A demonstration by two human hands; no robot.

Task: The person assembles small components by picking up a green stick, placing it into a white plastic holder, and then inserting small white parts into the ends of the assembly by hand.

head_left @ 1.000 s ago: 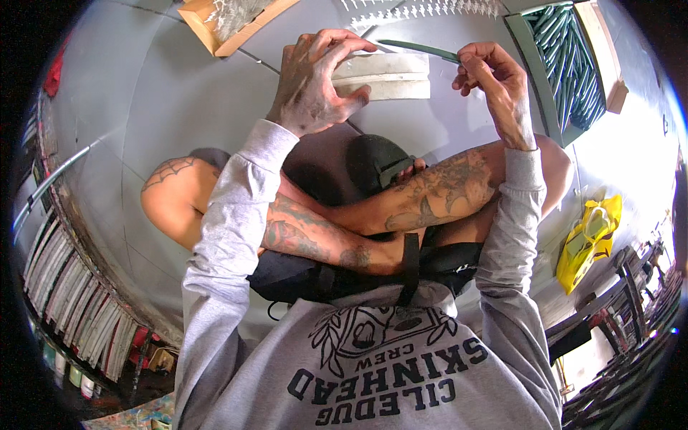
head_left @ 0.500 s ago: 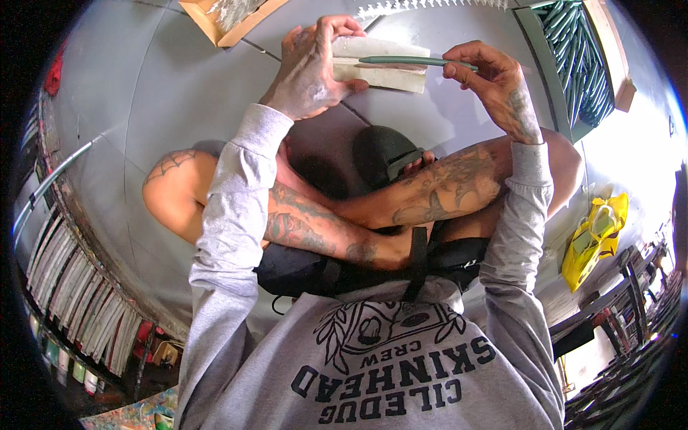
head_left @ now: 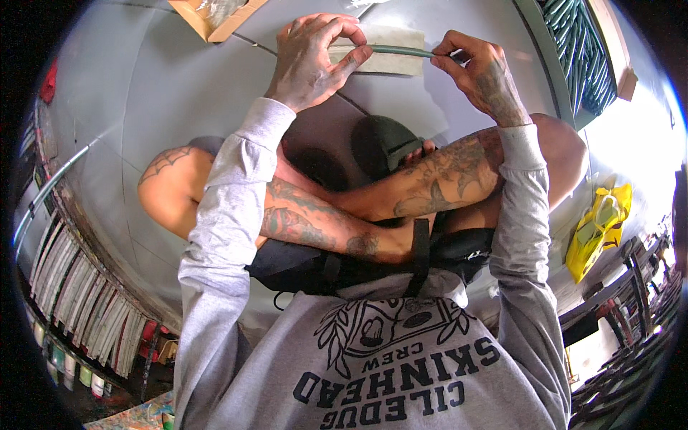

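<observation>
A slim green pen (head_left: 401, 51) is stretched level between my two hands. My left hand (head_left: 308, 68) is closed, thumb and index fingertip pinching the pen's left end. At the other end, my right hand (head_left: 480, 72) grips it between thumb and fingers. Just under the pen is a pale, flat rectangular block (head_left: 403, 66), partly covered by my left hand. Whether my left fingers also touch the block I cannot tell.
At the far right, a grey-green tray (head_left: 548, 75) holds a heap of green pens (head_left: 577, 54), beside a cardboard strip. A cardboard box (head_left: 218, 30) with clear plastic stands far left. My crossed legs (head_left: 423, 190) are close below; a yellow bag (head_left: 600, 229) lies right, a rack of panels (head_left: 82, 294) left.
My left hand has gone from holding the block to pinching the pen's left end. The pen has moved up and left with my right hand, and the block sits slightly higher in view.
</observation>
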